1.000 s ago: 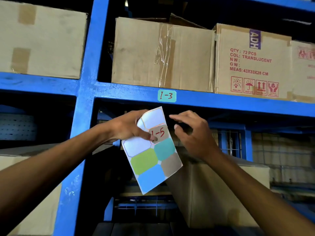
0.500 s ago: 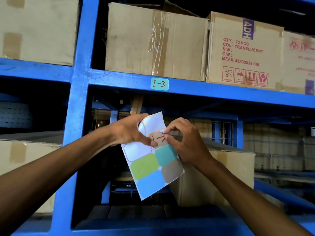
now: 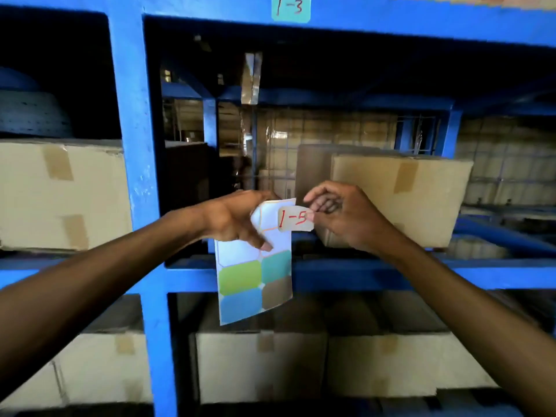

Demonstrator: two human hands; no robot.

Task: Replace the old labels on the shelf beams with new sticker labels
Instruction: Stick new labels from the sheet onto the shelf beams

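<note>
Tan I-5 sticker lengthwise level | right grip pinching | left grip holding sheet, seemingly upright

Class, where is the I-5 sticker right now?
Centre of the head view: the I-5 sticker is pinched in the right hand, beside the sticker sheet.

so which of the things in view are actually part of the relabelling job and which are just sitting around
Part of the job:
- pale sticker marked I-5 in red, pinched in the right hand
- white backing sheet of coloured stickers, in the left hand
- teal I-3 label on the blue metal shelf beam

Just lying about:
- brown taped cardboard box behind the hands
- cardboard boxes on the lower shelf
</note>
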